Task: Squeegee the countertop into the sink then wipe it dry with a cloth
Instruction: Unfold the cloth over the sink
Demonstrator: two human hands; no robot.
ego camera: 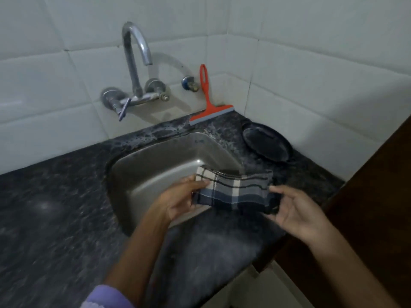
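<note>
A folded checked cloth (233,190) in blue, grey and cream hangs over the front right corner of the steel sink (155,165). My left hand (182,198) pinches its left end, thumb on top. At its dark right end, my right hand (295,210) holds the cloth with thumb and fingers. The dark speckled countertop (55,196) surrounds the sink and looks wet behind the sink. An orange squeegee (209,103) leans upright against the tiled wall behind the sink, its blade on the counter.
A chrome wall tap (135,63) arches over the sink's back edge. A black plate (266,145) lies on the counter in the right corner. A small wall valve (189,83) sits left of the squeegee handle. A dark wooden panel (378,196) borders the counter's right end.
</note>
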